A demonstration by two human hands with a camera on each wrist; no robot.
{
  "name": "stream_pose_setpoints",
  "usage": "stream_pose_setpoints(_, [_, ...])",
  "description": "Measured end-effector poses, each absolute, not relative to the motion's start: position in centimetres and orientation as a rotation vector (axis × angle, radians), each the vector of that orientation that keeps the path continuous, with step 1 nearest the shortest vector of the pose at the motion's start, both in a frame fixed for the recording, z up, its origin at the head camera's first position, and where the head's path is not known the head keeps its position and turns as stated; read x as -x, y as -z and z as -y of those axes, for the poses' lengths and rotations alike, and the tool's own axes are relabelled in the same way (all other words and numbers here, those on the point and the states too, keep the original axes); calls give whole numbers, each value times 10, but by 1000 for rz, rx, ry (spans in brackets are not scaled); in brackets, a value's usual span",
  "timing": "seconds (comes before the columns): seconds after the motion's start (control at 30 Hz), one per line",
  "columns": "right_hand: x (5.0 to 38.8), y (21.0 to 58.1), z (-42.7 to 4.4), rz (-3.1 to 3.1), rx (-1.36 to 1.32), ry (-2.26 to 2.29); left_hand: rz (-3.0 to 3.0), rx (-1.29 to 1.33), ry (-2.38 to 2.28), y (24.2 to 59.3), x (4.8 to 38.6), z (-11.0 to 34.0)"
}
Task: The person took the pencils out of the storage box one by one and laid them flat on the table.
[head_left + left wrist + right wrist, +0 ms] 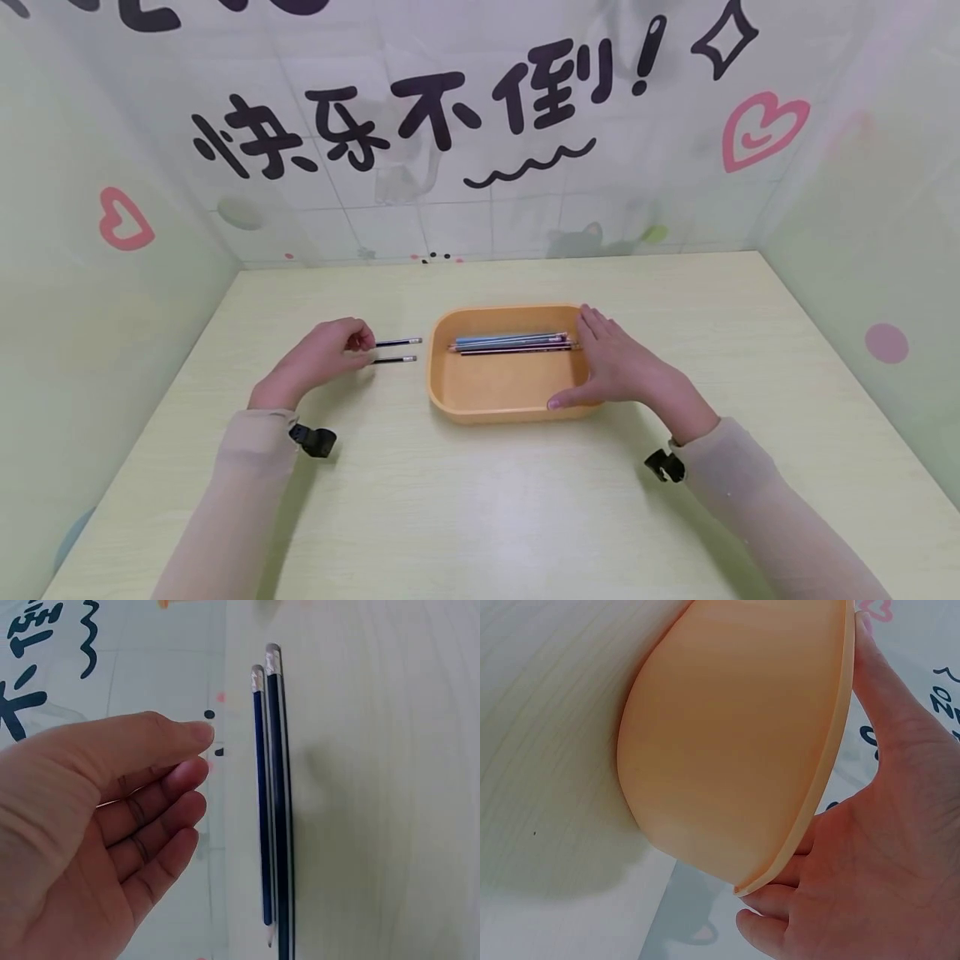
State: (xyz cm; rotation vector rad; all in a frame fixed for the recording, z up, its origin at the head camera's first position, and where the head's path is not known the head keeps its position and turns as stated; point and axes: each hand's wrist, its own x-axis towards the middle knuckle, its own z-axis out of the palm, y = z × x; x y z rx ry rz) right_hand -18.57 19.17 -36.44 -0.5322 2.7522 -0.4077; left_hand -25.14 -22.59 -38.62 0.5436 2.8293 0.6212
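Two dark-blue pencils (279, 780) with eraser ends lie side by side on the table. My left hand (326, 357) hovers at them with fingers loosely curled; in the left wrist view a gap shows between its fingertips (196, 736) and the pencils, and it holds nothing. An orange plastic tray (495, 412) stands right of these pencils, and several pencils (517, 343), blue and dark, lie inside it along its far side. My right hand (618, 362) rests across the tray's right end, fingers extended at the far corner and thumb on the near rim.
A pale wood-grain table (487, 500) carries everything. Behind it hangs a white backdrop (450, 225) with black writing and drawings, and light panels (862, 250) flank both sides. Each wrist wears a black band-like device (317, 442).
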Motion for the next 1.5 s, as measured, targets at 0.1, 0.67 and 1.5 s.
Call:
stream_pose_setpoints(0.1, [185, 365, -192, -2755, 530, 411, -2835, -560, -620, 382, 251, 221])
stream_pose_setpoints(0.67, [185, 365, -192, -2757, 538, 426, -2712, -712, -932, 351, 235, 185])
stream_pose_setpoints(1.5, [185, 366, -192, -2762, 544, 440, -2554, -955, -1067, 352, 230, 139])
